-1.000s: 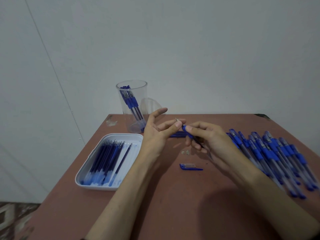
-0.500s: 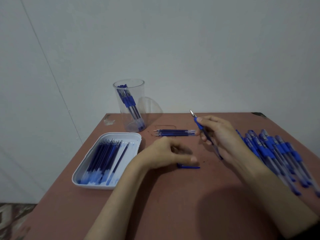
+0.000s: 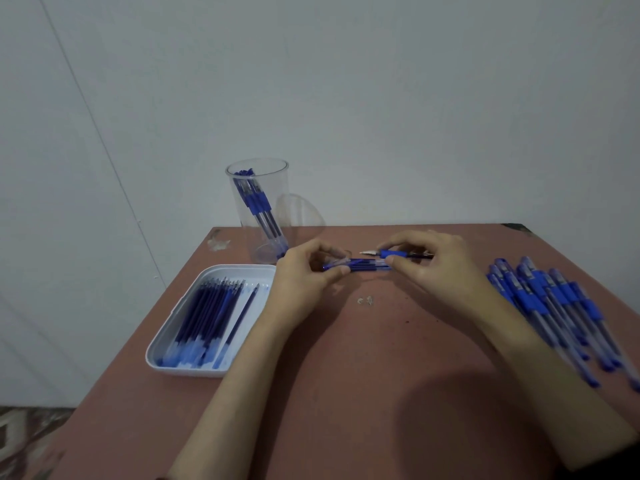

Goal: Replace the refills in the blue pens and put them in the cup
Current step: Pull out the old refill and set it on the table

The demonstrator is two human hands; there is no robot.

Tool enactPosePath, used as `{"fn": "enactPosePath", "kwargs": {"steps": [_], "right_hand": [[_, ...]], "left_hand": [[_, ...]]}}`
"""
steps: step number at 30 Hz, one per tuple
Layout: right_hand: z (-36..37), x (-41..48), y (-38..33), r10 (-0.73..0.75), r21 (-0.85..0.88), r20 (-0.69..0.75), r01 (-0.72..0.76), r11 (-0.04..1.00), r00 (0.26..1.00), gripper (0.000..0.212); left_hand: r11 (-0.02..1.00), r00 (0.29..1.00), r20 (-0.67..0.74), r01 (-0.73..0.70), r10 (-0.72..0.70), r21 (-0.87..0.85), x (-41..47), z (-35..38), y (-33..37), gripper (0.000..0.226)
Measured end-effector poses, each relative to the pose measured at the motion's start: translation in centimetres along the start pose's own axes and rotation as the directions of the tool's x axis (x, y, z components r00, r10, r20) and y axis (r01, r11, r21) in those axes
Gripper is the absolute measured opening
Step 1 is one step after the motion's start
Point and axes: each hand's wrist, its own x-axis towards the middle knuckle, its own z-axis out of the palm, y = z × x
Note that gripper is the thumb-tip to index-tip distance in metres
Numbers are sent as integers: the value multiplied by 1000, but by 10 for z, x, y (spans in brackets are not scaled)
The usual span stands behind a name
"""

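**A:** What is lying nearest on the tabletop (image 3: 346,393)?

**B:** A white tray (image 3: 211,374) is sitting at the near left, holding refills (image 3: 207,317) side by side. A heap of pens (image 3: 554,306) is lying at the near right.

**A:** And the hands?

**B:** Both are meeting farther back, mid-table. The left hand (image 3: 301,278) is curling its fingers round a clear cap (image 3: 334,264) and pinching it, though the cap is looking blurred. The right hand (image 3: 436,268) is pinching a pen (image 3: 391,253) by its blue grip, with the tip pointing left and near the cap.

**A:** Anything between them?

**B:** A bundle (image 3: 367,265) of loose refills is lying flat on the tabletop, just below the pen.

**A:** And the cup?

**B:** The cup (image 3: 277,188) is standing upright at the far left, with a few leaning pens (image 3: 258,206) inside it.
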Motion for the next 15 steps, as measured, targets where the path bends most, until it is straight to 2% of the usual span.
{"fn": "enactPosePath", "kwargs": {"steps": [9, 15], "right_hand": [[6, -3, -1, -68, -44, 83, 72, 996, 994, 23], [10, -4, -5, -7, -25, 89, 9, 1000, 996, 18]], "left_hand": [[1000, 998, 56, -19, 20, -16, 0, 3, -2, 17], [999, 999, 52, -15, 16, -31, -1, 6, -2, 22]]}}
